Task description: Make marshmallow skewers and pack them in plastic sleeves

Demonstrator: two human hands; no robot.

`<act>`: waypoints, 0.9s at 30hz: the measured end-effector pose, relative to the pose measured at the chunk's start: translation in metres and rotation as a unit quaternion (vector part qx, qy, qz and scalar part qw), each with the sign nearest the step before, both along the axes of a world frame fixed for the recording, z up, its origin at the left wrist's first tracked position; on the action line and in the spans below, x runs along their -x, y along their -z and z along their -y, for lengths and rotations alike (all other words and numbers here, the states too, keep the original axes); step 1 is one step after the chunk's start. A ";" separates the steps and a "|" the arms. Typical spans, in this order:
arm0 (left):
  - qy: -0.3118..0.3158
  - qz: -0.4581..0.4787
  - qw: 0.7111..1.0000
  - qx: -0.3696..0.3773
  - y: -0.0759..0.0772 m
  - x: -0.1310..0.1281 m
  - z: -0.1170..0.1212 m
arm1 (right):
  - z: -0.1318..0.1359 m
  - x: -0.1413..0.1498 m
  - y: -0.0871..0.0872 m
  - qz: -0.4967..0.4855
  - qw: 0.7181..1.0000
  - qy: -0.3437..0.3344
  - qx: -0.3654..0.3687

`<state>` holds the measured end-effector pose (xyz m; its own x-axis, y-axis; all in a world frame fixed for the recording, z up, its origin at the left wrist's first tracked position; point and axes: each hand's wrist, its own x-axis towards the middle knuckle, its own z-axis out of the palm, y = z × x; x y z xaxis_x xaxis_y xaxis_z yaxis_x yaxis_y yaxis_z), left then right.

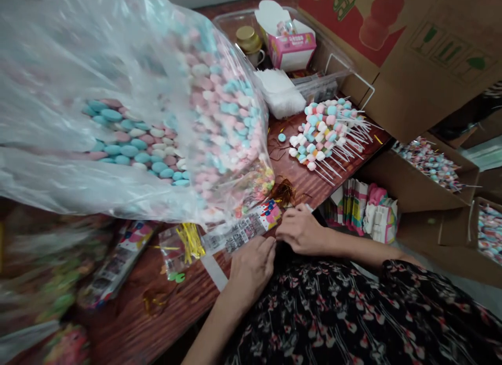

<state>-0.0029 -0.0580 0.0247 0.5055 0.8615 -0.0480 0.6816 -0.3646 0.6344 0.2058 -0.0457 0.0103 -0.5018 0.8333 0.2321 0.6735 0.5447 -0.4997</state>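
My left hand is at the table's front edge with its fingers curled in, and whatever lies between them is hidden. Close beside it, my right hand is closed too. A small white tip shows just past its knuckles, too little to name. Right behind both hands lies a flat stack of clear printed bags with red and blue pattern at one end. Yellow twist ties sit on a small clear pouch to the left. A dark gold tangle of ties is just behind my right hand.
A big clear bag of pastel candies fills the left. Candy skewers on white sticks are piled at right. Behind stand a clear plastic bin and a large carton. Open boxes of wrapped candy are lower right.
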 end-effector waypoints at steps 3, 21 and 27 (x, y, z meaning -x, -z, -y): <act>-0.056 0.080 0.993 0.063 0.004 0.005 -0.003 | -0.010 -0.037 -0.005 0.006 0.997 0.080 -0.019; -0.365 0.348 0.812 0.294 0.004 0.000 -0.004 | -0.063 -0.079 0.017 0.047 0.994 -0.069 -0.065; -0.269 0.276 0.898 0.210 0.000 -0.015 -0.014 | -0.049 -0.044 -0.020 -0.288 0.957 0.025 -0.018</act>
<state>0.0125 -0.0435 0.0243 0.0678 0.9525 -0.2969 0.2273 0.2750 0.9342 0.2498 0.0035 0.0303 -0.2413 0.8393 0.4873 0.3178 0.5427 -0.7775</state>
